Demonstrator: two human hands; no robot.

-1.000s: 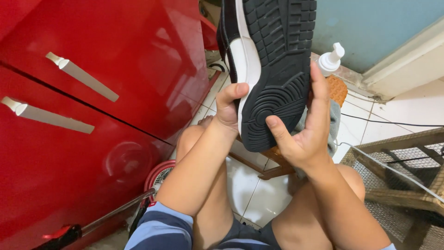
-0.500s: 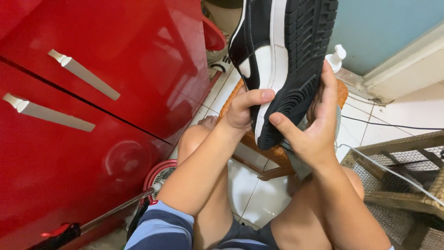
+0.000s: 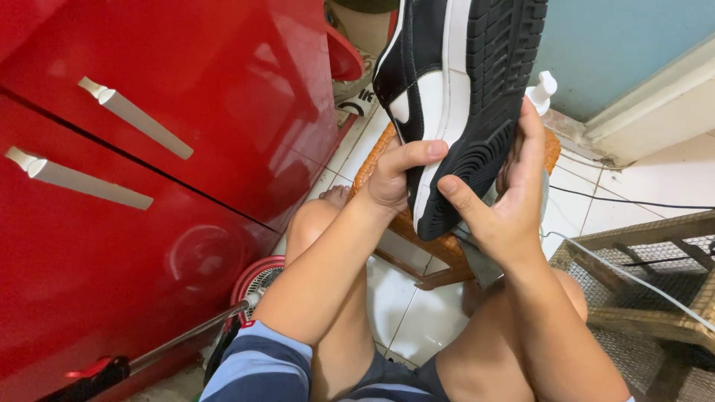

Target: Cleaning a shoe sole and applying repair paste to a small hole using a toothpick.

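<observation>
black-and-white sneaker (image 3: 454, 89) | sole up, heel end gripped between both hands | left hand (image 3: 395, 175) closed on its side, thumb over the edge | right hand (image 3: 506, 201) wrapped around sole | wooden stool (image 3: 439, 249) just below hands

Single head-worn view, looking steeply down, close over the hands and lap, floor beyond

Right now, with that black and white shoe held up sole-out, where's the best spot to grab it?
Probably the heel end of the shoe, pinched from both sides as the left hand and right hand do: it is narrow there, the white sidewall gives a flat edge, and the sole's tread resists slipping.
</observation>
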